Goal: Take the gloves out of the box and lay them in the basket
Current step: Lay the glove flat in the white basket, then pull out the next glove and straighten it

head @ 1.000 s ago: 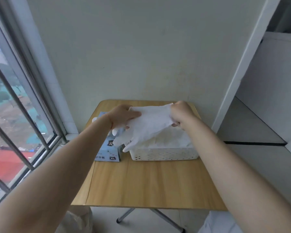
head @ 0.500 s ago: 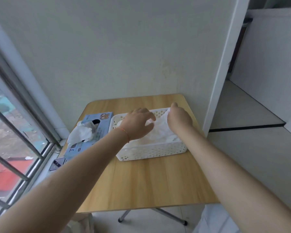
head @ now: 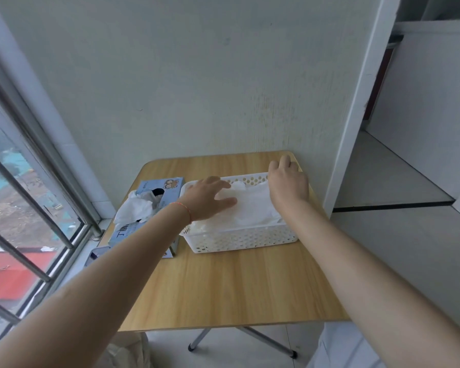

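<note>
A white perforated basket stands on the wooden table, filled with white gloves. My left hand lies flat on the glove pile at the basket's left side, fingers spread. My right hand rests palm down over the basket's far right corner, fingers apart, holding nothing. The blue glove box lies to the left of the basket, with a white glove bunched out of its opening.
A window with metal bars runs along the left, close to the table. The wall stands right behind the table. A dark phone lies by the sill. A doorway and tiled floor open at the right.
The glove I held up between both hands now lies in the basket. Both hands have let go and flattened over the pile; my right hand slid toward the far right corner.
</note>
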`<act>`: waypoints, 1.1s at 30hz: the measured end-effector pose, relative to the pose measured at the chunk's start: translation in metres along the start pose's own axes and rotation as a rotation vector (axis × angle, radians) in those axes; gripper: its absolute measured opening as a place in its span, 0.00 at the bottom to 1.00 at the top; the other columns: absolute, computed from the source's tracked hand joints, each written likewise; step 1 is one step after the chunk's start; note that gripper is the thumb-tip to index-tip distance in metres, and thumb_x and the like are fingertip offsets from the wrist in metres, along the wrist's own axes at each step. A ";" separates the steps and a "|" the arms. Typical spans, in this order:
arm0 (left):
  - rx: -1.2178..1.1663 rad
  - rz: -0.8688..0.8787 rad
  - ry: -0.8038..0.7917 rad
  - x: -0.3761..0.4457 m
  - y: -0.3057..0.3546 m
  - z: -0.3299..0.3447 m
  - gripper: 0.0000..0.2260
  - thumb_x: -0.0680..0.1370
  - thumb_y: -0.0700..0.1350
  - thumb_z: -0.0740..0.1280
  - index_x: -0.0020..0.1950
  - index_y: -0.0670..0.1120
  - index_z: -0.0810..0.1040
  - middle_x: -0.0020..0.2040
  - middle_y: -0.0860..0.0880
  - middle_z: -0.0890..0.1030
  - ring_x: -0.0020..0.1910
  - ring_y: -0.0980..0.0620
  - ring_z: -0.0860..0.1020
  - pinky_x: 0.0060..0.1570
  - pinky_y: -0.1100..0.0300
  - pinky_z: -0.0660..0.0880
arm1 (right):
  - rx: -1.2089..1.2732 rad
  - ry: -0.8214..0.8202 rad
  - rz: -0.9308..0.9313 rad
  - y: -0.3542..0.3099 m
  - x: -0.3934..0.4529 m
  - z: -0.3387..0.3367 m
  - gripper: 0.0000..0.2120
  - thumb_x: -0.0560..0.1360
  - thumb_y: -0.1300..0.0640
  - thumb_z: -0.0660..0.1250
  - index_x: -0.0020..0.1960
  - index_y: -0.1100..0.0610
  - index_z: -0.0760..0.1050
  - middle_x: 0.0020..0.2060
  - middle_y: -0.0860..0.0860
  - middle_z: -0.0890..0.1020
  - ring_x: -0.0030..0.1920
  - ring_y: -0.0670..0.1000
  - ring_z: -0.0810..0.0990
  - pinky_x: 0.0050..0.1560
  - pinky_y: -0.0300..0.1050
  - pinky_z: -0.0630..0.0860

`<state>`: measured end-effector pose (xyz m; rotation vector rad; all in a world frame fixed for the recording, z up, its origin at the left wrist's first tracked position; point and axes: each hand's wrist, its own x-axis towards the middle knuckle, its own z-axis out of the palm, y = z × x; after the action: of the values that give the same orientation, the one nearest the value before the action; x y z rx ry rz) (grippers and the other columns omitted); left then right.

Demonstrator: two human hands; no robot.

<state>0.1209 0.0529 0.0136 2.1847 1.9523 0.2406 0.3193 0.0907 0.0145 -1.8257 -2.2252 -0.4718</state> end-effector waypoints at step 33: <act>-0.486 -0.521 0.236 -0.097 -0.176 -0.035 0.11 0.75 0.51 0.72 0.52 0.47 0.79 0.45 0.49 0.81 0.44 0.51 0.79 0.48 0.57 0.77 | 0.728 -0.297 -0.440 -0.228 0.011 -0.017 0.06 0.73 0.52 0.69 0.47 0.52 0.75 0.46 0.47 0.77 0.46 0.49 0.75 0.46 0.45 0.73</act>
<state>-0.0682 -0.0231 0.0039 1.3499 2.2062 0.8111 0.0933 0.0540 0.0109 -1.0820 -2.5122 0.5301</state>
